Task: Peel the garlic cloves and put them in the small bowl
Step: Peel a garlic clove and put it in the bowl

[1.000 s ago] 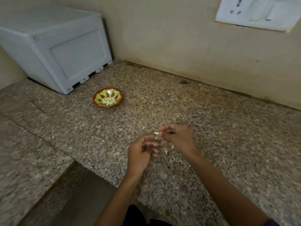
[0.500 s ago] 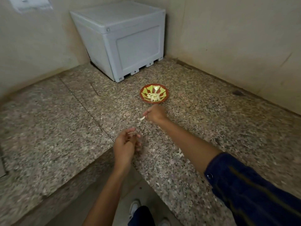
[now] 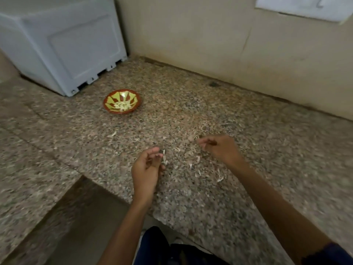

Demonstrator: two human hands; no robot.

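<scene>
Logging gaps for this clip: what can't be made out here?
- Right hand, head view: motion blur hides whether it holds anything.
- Left hand: curled fingers hide its contents.
- Small bowl: pale pieces too small to count.
- Wall plate: cut off by top edge.

A small red-and-green bowl [image 3: 122, 101] holding pale peeled garlic cloves [image 3: 122, 105] is seen left of centre on the speckled granite counter [image 3: 200, 115], near a white plastic box [image 3: 63, 41] at upper left. Papery garlic skins [image 3: 198, 165] are scattered at centre. The left hand [image 3: 146, 170] and right hand [image 3: 219, 148] are held apart, fingers loosely curled; the blur hides any grip. A white switch plate [image 3: 303, 7] is cut off at upper right.
</scene>
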